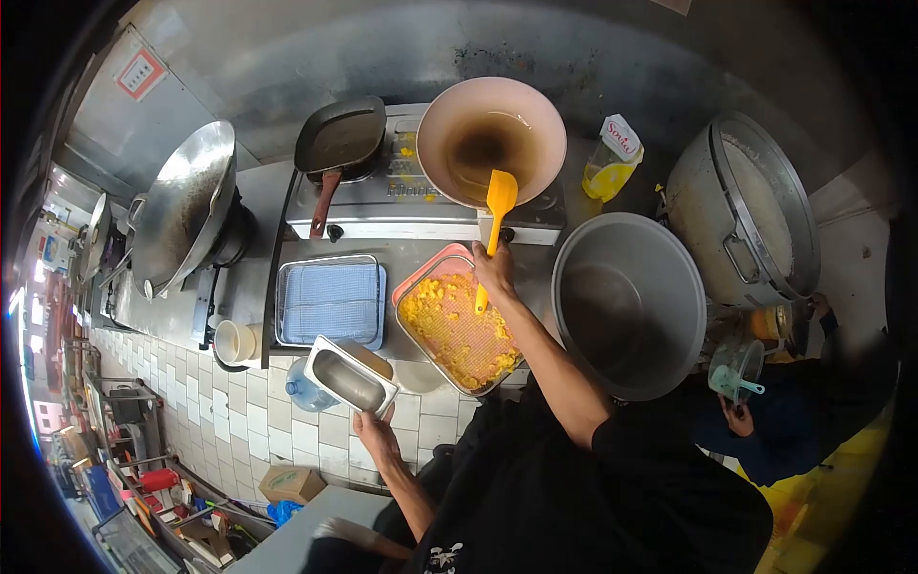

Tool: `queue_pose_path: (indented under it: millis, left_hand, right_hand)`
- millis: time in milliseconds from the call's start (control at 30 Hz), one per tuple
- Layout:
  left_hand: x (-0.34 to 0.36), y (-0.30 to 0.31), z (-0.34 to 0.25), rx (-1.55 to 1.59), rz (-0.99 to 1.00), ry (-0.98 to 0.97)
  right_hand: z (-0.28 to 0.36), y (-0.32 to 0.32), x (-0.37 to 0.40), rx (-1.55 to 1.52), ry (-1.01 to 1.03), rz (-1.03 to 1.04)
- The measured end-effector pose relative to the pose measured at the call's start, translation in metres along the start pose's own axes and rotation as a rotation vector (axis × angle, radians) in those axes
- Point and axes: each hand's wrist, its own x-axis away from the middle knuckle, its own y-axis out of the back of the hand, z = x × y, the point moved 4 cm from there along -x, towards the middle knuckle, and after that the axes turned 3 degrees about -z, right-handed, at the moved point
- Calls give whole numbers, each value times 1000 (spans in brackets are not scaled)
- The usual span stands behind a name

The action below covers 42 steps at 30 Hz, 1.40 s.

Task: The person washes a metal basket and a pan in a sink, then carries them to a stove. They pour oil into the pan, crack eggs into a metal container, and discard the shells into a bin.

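My right hand (493, 272) is closed round the handle of a yellow spatula (500, 194), whose blade points up over the near edge of a pink pan (442, 124) on the stove. Below that hand lies a wire-rimmed tray (427, 342) with a pink base, bearing scattered yellow cooked pieces. Lower left, my left hand (377, 430) grips the near end of a rectangular metal container (350, 380), tilted, its inside bare. Brown residue shows in the pan.
A dark pan (341, 137) sits on the stove, a wok (182, 210) farther left. Blue-lined tray (330, 301) at centre left. On the right stand a large grey pot (628, 306), a rice pot (708, 210) and a yellow bag (612, 163). Another person's hand (737, 417) holds a green-handled container.
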Motion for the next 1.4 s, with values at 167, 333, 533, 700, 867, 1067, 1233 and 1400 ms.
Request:
queue_pose_path:
  millis: [167,333,533,700,867,1067,1233,1400]
  left_hand:
    - [3,-7,-9,30,-57,6]
    - [-2,2,0,24,-54,33]
    - [-3,2,-1,54,-61,36]
    - [-7,1,-2,66,-43,33]
    - [-8,7,0,75,5,27]
    - [-3,7,-5,35,18,46]
    - [8,8,-2,52,-11,14]
    - [24,1,-3,70,-51,1]
  right_hand:
    - [8,0,8,-85,-32,16]
    - [16,-6,11,-221,-103,27]
    - [66,-6,1,-438,-258,187]
    - [77,-2,-14,-519,-340,199]
    - [79,3,-19,-526,-337,243]
    - [72,14,-31,-538,-340,269]
    - [75,19,-35,-551,-315,223]
    - [75,16,-46,-587,-314,237]
